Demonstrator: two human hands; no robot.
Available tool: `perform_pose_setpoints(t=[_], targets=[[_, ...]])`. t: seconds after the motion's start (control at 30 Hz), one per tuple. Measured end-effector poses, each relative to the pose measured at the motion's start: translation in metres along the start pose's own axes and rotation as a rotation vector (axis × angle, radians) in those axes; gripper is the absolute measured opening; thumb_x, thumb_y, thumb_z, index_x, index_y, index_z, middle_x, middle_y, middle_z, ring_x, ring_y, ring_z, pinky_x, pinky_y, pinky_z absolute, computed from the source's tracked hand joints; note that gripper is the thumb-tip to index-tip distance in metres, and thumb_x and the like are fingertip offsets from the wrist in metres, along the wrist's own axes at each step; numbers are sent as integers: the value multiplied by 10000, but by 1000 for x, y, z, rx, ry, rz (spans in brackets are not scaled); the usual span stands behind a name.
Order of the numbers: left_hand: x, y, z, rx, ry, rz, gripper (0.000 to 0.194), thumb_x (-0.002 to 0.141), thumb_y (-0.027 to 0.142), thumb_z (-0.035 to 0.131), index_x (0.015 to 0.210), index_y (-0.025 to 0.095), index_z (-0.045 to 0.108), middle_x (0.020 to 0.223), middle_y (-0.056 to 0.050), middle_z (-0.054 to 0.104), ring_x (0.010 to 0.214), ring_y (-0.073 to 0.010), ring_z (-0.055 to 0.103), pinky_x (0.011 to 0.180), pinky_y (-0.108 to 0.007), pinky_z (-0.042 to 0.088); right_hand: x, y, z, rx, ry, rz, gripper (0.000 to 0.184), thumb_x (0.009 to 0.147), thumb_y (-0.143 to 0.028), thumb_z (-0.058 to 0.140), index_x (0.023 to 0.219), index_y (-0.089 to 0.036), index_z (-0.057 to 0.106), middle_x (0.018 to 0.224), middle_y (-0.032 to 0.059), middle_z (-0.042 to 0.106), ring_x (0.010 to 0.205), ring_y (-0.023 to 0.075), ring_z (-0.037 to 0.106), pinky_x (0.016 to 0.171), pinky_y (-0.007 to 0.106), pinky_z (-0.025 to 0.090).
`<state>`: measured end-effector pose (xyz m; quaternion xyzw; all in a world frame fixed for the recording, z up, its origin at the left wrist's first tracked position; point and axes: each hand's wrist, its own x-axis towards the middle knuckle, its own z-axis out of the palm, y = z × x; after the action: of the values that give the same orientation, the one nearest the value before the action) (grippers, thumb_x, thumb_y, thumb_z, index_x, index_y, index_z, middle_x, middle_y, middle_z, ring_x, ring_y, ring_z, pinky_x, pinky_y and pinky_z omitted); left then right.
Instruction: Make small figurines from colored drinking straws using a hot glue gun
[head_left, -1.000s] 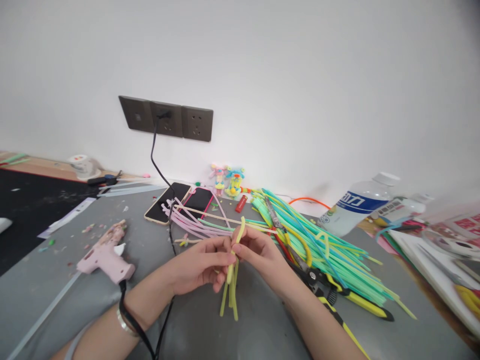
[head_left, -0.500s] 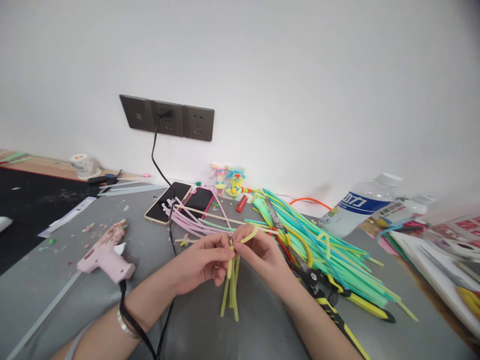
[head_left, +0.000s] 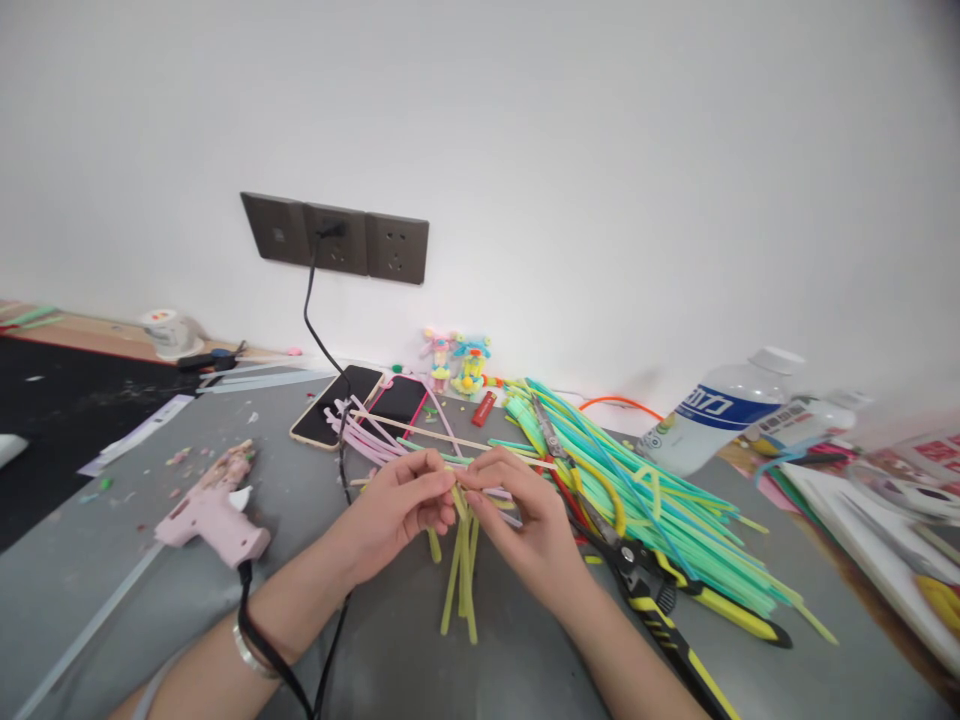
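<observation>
My two hands meet at the centre of the frame over the yellow stems (head_left: 466, 580), and I judge the step in hand to be working one stem around or into the top of the small bunch. My left hand (head_left: 405, 515) pinches the top of the bunch between thumb and fingertips, its other fingers curled loosely beneath. My right hand (head_left: 525, 520) brings its thumb and forefinger to the same spot from the right; whether they grip a strand there I cannot tell, since the fingertips hide it. Below, the loose ends fan out a little towards the lower centre, over the grey tabletop (head_left: 390, 660).

The next move, as I read it, calls for a steady left pinch while the right fingertips catch the short end and draw it snug, without twisting the bunch askew.

Compared with half a second ago, the yellow end that stuck out above my right hand no longer shows there, and a short yellow piece hangs under my left fingers, apart from the others. The lower ends are nearly where they were. The pliers (head_left: 628, 555) at lower right and the pink glue gun (head_left: 217, 515) at left lie unmoved.
</observation>
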<state>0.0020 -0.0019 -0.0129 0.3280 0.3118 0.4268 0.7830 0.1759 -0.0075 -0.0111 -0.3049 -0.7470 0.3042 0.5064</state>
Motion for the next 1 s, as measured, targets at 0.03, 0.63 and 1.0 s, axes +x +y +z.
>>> perform_pose_setpoints(t=[0.03,0.63,1.0], targets=[[0,0,0,-6,7,7,279,749,288,825,716,134,595,604,23,638,513,-54,595,496,-127,499,0,0,0,-7,-5,-9,183,916,-89,584,984,-212,702,863,45,642,829,183,610,752,314,479],[1,2,0,-43,35,-2,243,720,263,838,761,128,640,633,16,646,543,-54,590,558,-141,504,-2,6,-4,-156,-55,-112,289,910,-148,656,1176,-253,698,894,58,749,783,186,685,678,290,535],[-2,5,4,301,77,249,184,745,266,820,807,147,694,735,-26,719,678,-123,656,663,-218,531,2,7,-7,-35,47,43,171,933,-219,630,1002,-241,785,767,50,723,667,184,638,593,291,485]])
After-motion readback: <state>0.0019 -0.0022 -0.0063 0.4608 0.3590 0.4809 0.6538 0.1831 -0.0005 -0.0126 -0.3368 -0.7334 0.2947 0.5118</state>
